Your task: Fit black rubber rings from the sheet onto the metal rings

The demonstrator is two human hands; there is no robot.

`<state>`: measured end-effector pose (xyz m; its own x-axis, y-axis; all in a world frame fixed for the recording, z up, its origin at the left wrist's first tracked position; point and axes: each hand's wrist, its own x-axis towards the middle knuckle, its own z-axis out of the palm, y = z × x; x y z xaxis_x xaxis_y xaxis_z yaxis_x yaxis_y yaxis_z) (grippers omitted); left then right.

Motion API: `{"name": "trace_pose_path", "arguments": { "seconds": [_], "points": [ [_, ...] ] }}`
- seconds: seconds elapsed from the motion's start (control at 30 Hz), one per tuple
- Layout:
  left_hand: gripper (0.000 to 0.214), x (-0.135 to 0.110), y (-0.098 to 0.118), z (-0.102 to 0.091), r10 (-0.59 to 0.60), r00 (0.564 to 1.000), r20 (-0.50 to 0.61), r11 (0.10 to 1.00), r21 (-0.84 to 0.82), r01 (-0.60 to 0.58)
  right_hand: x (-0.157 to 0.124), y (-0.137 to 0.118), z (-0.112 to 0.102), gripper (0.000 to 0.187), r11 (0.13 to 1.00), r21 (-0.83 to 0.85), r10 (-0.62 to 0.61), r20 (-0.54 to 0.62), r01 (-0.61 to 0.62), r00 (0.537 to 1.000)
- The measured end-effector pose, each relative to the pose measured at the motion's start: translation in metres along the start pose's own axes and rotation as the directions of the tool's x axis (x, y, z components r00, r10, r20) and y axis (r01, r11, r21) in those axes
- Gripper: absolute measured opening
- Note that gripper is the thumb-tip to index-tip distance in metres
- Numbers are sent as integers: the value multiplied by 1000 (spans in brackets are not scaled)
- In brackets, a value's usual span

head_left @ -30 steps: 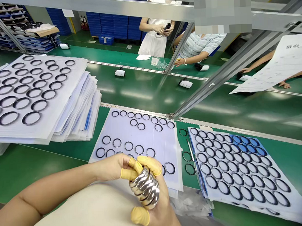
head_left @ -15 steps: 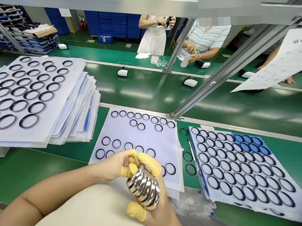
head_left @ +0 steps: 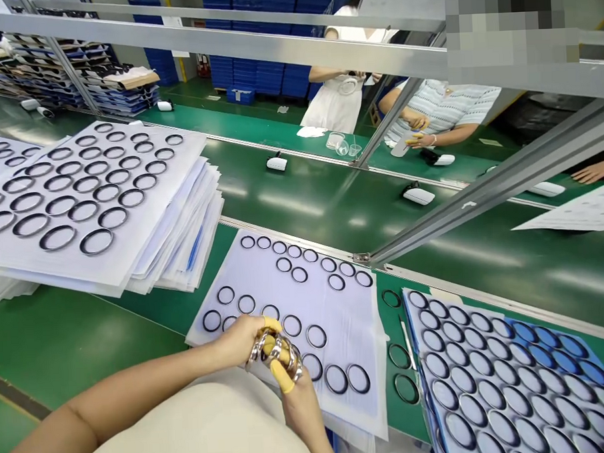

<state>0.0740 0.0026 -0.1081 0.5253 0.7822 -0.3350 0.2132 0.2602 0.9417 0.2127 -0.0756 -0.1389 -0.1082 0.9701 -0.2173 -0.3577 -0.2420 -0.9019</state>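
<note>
A group of shiny metal rings [head_left: 258, 347] is held between my two hands, low over the front of a white sheet. My left hand [head_left: 241, 339] closes on the rings from the left. Coming up from below, my right hand [head_left: 298, 387] has its thumb and fingers around the right side of the group. Yellow finger covers sit on the fingers of both hands, and some fingers reach through the rings. The white sheet [head_left: 261, 272] carries several dark-rimmed rings in loose rows, some partly hidden behind my hands.
At left stands a tall stack of ring-covered sheets [head_left: 157, 243]. To the right lies another ring-covered sheet [head_left: 493, 378], with loose rings [head_left: 406, 389] and a thin white stick [head_left: 406, 339] beside it. A metal post [head_left: 431, 207] slants above. Co-workers [head_left: 442, 113] work across the bench.
The rings, earlier a tight stack mainly in my right hand, now spread between both hands. My fingers have moved in among them. The view has shifted, so the scene sits lower and further right.
</note>
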Motion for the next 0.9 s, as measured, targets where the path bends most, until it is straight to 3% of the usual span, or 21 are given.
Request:
{"name": "trace_pose_path", "arguments": {
  "seconds": [0.1, 0.2, 0.33, 0.47, 0.53, 0.63, 0.8, 0.9],
  "points": [
    [25, 10, -16, -8, -9, 999, -51, 999, 44, 11, 10, 9, 4, 33, 998, 31, 52, -104, -49, 993],
    [24, 21, -22, -20, -36, 996, -81, 997, 58, 41, 20, 17, -10, 39, 998, -23, 55, -250, -62, 967],
    [14, 36, -26, -37, -99, 991, -86, 994, 40, 102, 31, 24, -64, 48, 976, -209, -38, -430, -59, 902],
    [13, 49, -34, -58, -174, 978, -112, 984, 9, 176, 36, 24, -133, 53, 860, -492, -245, -631, -135, 736],
    [17, 55, -38, -72, -198, 969, -149, 979, 15, 203, 35, 27, -159, 54, 788, -590, -325, -644, -179, 693],
    [23, 65, -42, -91, -206, 953, -222, 974, 44, 221, 31, 35, -180, 57, 715, -662, -363, -627, -226, 689],
    [24, 75, -47, -116, -112, 939, -324, 972, 161, 172, 28, 41, -194, 71, 701, -645, -369, -693, -305, 619],
    [17, 78, -54, -123, -10, 936, -352, 952, 283, 117, 41, 38, -193, 66, 684, -675, -397, -662, -277, 636]
  ]
}}
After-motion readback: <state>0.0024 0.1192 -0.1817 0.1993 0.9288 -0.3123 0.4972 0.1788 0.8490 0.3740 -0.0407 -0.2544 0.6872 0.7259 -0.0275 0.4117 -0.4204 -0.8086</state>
